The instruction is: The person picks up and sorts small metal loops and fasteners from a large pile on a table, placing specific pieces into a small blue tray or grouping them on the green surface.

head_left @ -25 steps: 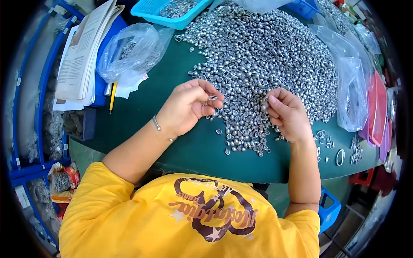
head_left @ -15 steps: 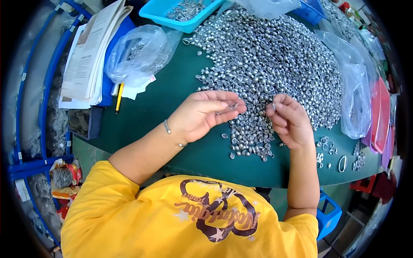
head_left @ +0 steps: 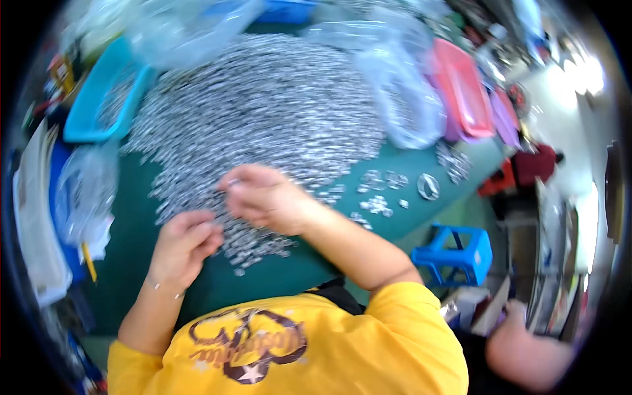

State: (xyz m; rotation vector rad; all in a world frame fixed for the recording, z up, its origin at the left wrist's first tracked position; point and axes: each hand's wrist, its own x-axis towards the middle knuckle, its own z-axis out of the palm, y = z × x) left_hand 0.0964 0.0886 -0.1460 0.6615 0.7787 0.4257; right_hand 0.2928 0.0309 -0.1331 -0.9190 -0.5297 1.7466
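Observation:
A big heap of small silver metal parts [head_left: 263,112] covers the green table [head_left: 131,230]. My left hand [head_left: 187,240] rests at the heap's near edge with its fingers curled; motion blur hides whether anything lies in it. My right hand [head_left: 263,197] hovers just above and to the right of it, almost touching, with its fingertips pinched on a small metal part. A few loose parts [head_left: 253,250] lie scattered under both hands. My yellow shirt fills the bottom of the view.
A blue tray [head_left: 99,99] with parts sits far left, clear plastic bags [head_left: 408,99] and pink [head_left: 461,85] and purple [head_left: 503,118] trays far right. Papers [head_left: 33,217] and a yellow pencil [head_left: 89,260] lie left. A blue stool [head_left: 457,253] and another person's arm [head_left: 526,349] are lower right.
The view has swung to the right and blurred. My left hand has turned from palm-up to curled over, and my right hand has come across close above it.

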